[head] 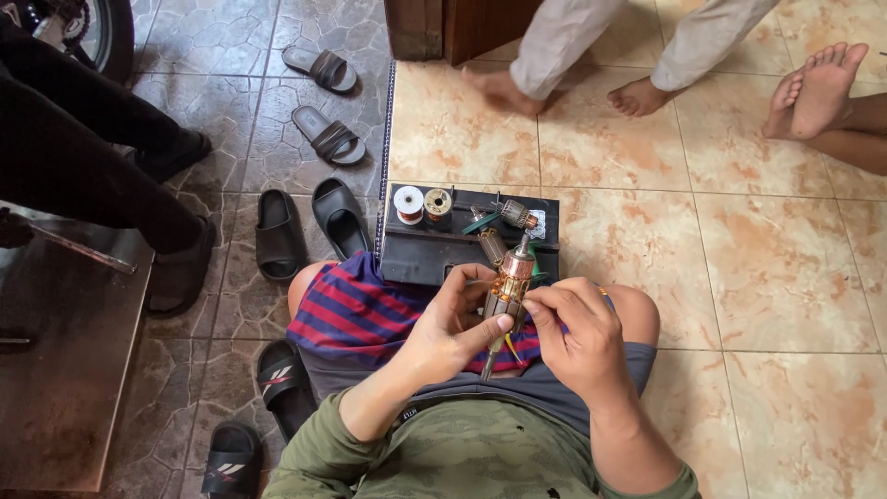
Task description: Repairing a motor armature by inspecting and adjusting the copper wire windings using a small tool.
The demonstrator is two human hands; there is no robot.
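- Nearest the camera, an olive-green shirt (462,457) and two forearms reach away over the lap.
- The left hand (450,323) is clenched around a motor armature (507,288), thumb across its near side, fingers curled behind.
- The right hand (577,333) comes in from the right, fingertips pinched against the armature's right flank; whether they hold a wire I cannot tell.
- The armature sits between the two hands, above the lap, touching both. Its long axis runs near to far, tilted slightly right at the far end: the steel shaft (489,360) pokes out toward the body, the copper end points away.
- The left hand carries it; the right only touches its side.
- Under the hands, striped red-and-blue shorts (346,305) cover folded knees.
- Just beyond the knees lies a dark flat box (434,254) on the tiled floor (739,249), bearing a white spool (408,201), a brass-coloured spool (438,200) and a second small armature (516,214).
- Left, black slippers (277,236) are scattered on darker stone.
- Far off, other people's bare feet (818,88) and light trouser legs (564,37) stand well apart.
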